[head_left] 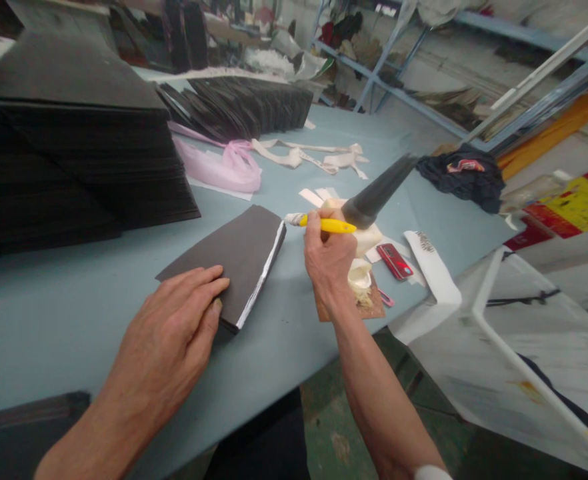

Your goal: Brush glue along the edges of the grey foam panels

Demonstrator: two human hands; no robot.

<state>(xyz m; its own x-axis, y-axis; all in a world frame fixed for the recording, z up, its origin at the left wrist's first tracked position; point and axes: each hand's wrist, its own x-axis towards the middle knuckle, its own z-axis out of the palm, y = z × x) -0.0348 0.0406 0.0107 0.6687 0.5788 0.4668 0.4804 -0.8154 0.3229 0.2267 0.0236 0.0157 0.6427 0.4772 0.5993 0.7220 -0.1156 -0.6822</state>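
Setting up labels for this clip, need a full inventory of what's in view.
work table: 1, pale blue, across the view
stack of sheets: 1, black, table's left side
fanned row of sheets: 1, black, far table edge
plastic film: 1 bunch, pink, beside the stack
fabric strips: several, cream, mid-table
phone: 1, red, right of the right hand
wooden board: 1, brown, under cream material
paper strip: 1, white, table's right edge
cloth: 1, dark, far right of table
metal shelving: 1, blue, background
pad of sheets: 1, dark grey with white edge, under the left hand
yellow-handled brush: 1, yellow, in the right hand
left hand: 1, flat on the pad
right hand: 1, gripping the brush
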